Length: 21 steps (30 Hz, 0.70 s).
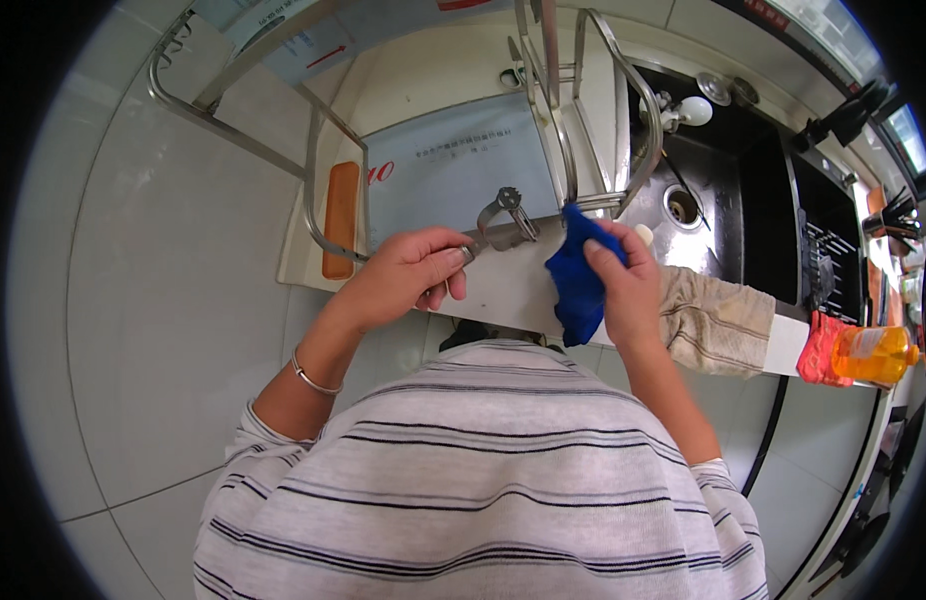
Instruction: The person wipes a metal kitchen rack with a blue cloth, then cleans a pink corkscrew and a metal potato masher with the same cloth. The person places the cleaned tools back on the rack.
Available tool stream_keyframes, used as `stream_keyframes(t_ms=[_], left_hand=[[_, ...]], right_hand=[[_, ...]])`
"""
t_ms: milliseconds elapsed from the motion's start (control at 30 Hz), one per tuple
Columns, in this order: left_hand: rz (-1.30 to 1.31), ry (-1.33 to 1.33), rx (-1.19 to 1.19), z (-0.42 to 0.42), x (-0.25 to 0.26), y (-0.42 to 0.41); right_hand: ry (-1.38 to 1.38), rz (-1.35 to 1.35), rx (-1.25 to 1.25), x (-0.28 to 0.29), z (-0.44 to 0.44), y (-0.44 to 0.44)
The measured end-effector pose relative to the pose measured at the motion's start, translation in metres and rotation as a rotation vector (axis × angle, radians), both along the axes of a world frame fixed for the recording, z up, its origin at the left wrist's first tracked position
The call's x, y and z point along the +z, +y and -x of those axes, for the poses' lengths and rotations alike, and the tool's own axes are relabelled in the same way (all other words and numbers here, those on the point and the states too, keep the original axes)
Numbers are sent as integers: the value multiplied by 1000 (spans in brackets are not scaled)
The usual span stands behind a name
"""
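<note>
My left hand (418,271) pinches the end of a small metal kitchen tool (509,217), which has a curved band and a toothed round part and points towards the rack; its exact kind I cannot tell. In my right hand (622,281) is a blue cloth (583,274), hanging down over the counter's front edge. The tool and the cloth are apart. Between and beyond both hands stands a metal tube rack (571,161), with a pale blue printed board (459,161) inside its frame.
An orange tray (341,221) lies at the counter's left. Scissors (511,77) lie at the back. On the right are a dark sink (703,247) with dishes, a beige cloth (714,322) over the front edge, a red cloth (821,349) and a bottle of orange liquid (872,354).
</note>
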<state>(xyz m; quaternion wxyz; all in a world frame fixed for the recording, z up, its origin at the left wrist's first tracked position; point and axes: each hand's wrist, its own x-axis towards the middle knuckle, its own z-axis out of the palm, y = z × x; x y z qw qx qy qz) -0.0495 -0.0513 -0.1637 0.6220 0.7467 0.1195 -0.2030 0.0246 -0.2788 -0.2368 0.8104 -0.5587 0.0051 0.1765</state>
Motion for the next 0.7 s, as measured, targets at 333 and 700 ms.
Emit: stream_keyframes(t_ms=[333, 700], left_hand=[[411, 79, 110, -2, 5, -2], [166, 13, 81, -3, 4, -25]], right_hand=[[-399, 268, 91, -15, 0, 8], [-1166, 571, 13, 5, 12, 18]])
